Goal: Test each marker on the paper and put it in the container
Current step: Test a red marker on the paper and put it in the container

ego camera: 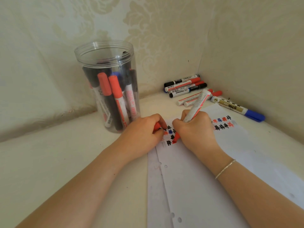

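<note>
My right hand [195, 129] grips a red marker [198, 104], its uncapped red tip touching the white paper [205, 178] beside rows of black, red and blue test marks [171, 134]. My left hand [144, 134] rests on the paper's left edge, closed around the red cap [157, 125]. A clear plastic container [110, 86] stands to the left behind my left hand, holding several red, black and blue markers upright. A pile of loose markers [187, 88] lies in the far corner.
A blue-capped marker [238, 107] lies alone to the right of the paper by the wall. Patterned walls meet in a corner just behind the pile. The paper has punched holes along its left edge, over the cream tabletop [57, 162].
</note>
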A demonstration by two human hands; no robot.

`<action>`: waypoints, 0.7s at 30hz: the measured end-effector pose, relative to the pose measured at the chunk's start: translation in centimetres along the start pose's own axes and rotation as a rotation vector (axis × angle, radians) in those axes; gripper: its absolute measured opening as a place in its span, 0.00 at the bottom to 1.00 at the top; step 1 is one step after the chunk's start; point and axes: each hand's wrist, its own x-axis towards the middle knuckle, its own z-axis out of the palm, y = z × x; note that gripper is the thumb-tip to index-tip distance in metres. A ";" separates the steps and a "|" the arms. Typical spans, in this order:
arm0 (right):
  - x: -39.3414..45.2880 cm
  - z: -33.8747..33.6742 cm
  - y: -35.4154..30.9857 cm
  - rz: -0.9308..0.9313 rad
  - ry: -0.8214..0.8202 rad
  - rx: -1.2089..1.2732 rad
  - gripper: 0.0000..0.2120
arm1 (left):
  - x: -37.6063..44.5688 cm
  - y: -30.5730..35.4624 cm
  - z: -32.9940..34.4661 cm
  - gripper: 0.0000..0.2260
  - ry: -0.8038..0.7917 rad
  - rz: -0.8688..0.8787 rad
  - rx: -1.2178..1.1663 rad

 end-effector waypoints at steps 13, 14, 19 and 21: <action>0.3 -0.4 0.4 0.061 0.027 0.156 0.11 | -0.2 0.2 0.1 0.08 0.014 0.019 -0.036; 0.4 -0.7 0.4 0.088 0.058 0.284 0.12 | -0.3 0.3 0.1 0.10 0.004 0.020 -0.079; 0.7 -1.8 0.1 0.119 -0.026 0.817 0.08 | -0.5 0.4 -0.3 0.14 -0.051 0.008 -0.245; 0.7 -2.0 0.2 0.147 -0.107 0.951 0.07 | -0.5 0.4 -0.2 0.16 -0.062 0.020 -0.243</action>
